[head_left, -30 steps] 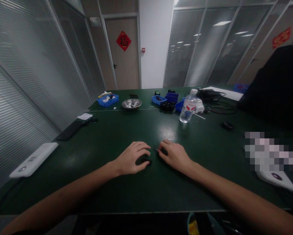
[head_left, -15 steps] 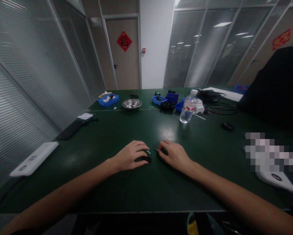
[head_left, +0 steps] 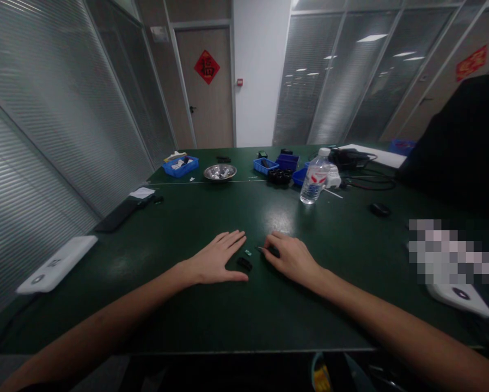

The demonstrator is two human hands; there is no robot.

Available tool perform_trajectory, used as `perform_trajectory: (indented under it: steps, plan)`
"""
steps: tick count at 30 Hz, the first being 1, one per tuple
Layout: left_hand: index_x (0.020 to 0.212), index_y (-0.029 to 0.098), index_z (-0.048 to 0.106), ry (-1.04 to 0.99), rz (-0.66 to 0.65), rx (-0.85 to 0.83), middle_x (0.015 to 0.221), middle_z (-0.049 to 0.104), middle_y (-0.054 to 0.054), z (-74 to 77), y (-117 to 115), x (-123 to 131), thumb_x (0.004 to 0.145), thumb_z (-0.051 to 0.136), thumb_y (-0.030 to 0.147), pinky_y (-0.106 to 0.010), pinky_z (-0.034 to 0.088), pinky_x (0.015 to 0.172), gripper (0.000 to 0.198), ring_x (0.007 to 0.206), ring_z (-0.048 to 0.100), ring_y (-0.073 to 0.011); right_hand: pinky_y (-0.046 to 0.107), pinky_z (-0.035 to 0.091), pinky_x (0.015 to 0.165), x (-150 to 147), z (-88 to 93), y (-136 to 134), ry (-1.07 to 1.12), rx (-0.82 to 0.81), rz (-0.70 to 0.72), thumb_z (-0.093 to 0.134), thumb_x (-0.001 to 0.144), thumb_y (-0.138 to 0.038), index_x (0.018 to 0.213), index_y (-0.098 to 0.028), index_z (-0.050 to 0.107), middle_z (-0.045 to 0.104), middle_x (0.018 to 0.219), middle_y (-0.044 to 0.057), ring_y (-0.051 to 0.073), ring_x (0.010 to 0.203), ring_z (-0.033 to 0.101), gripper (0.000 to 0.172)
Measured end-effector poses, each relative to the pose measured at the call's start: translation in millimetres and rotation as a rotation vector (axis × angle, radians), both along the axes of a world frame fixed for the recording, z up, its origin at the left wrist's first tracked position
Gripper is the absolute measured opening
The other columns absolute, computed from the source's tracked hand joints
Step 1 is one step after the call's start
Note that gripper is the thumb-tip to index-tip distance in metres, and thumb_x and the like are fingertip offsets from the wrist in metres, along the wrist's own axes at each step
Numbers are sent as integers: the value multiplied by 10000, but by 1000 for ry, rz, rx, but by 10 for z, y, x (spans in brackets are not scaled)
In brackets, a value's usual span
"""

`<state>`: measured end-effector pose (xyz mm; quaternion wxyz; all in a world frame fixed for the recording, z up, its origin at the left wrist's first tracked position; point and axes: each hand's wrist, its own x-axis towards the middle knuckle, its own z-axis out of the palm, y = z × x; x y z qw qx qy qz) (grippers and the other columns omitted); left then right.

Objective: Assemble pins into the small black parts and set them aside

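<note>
My left hand (head_left: 219, 257) lies flat on the green table (head_left: 212, 321), fingers stretched out and thumb spread wide, with nothing in it. Between its thumb and fingers, just off the palm, rests a small black part (head_left: 244, 263). A tiny green circuit board (head_left: 248, 252) lies right behind that part, in the gap between my hands. My right hand (head_left: 289, 256) is closed around a small black-handled tool (head_left: 274, 251), and its thin metal tip points left toward the board. Most of the tool is hidden by my fingers, so its exact kind is unclear.
A water bottle (head_left: 315, 177) stands beyond my right hand. Farther back are a metal bowl (head_left: 220, 173), blue trays (head_left: 181, 167) and black cables (head_left: 367, 182). White devices (head_left: 59, 265) lie at the left and right, and a mouse (head_left: 379, 210) sits right.
My left hand has let go of the black part and opened flat, its thumb moving toward me and its fingers away. My right hand stays in place with the tool.
</note>
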<state>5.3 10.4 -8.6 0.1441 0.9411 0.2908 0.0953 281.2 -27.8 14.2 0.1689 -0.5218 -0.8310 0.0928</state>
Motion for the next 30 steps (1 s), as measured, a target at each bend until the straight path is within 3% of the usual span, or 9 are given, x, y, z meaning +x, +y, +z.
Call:
perform_trajectory:
  steps: [8, 10, 12, 15, 24, 30]
  plan:
    - [1636, 248, 193, -87, -6, -13, 1647, 285, -143, 128, -76, 17, 848, 655, 680, -527, 236, 1220, 1012, 1513, 273, -350, 261, 371, 621, -4, 3, 2, -7, -12, -12, 588, 968, -319, 968, -214, 642, 626, 967, 28, 142, 736, 584, 119]
    - [1583, 270, 350, -138, -59, -2, 1595, 395, -125, 178, -102, 25, 874, 694, 580, -529, 253, 1215, 847, 1490, 325, -329, 262, 372, 627, -3, 4, 0, -12, -11, -9, 587, 968, -318, 977, -213, 642, 627, 978, 30, 143, 744, 586, 119]
    - [1442, 284, 553, -177, -128, 20, 1513, 507, -92, 205, -118, 39, 933, 677, 445, -520, 266, 1213, 548, 1462, 378, -296, 263, 375, 636, -1, 3, 0, -8, -12, 0, 582, 973, -323, 985, -212, 640, 627, 989, 30, 143, 755, 591, 126]
    - [1276, 269, 680, -232, -143, 41, 1430, 587, -74, 199, -129, 72, 989, 609, 298, -499, 335, 1180, 297, 1412, 443, -264, 263, 377, 651, 1, -1, 2, -4, -3, 9, 573, 980, -325, 988, -212, 637, 626, 976, 30, 147, 770, 595, 130]
    - [1245, 213, 661, -248, -82, 2, 1329, 647, -97, 169, -181, 141, 987, 594, 256, -467, 420, 1122, 270, 1301, 548, -249, 268, 365, 638, -9, -13, 6, -13, 13, -1, 579, 976, -331, 967, -215, 639, 631, 957, 28, 147, 744, 586, 131]
    - [1289, 203, 638, -188, -119, 11, 1211, 681, -91, 209, -138, 89, 1030, 522, 242, -404, 481, 1034, 286, 1166, 609, -227, 267, 369, 632, -4, -3, 9, -4, 6, -1, 576, 980, -344, 972, -212, 638, 630, 957, 31, 148, 749, 588, 146]
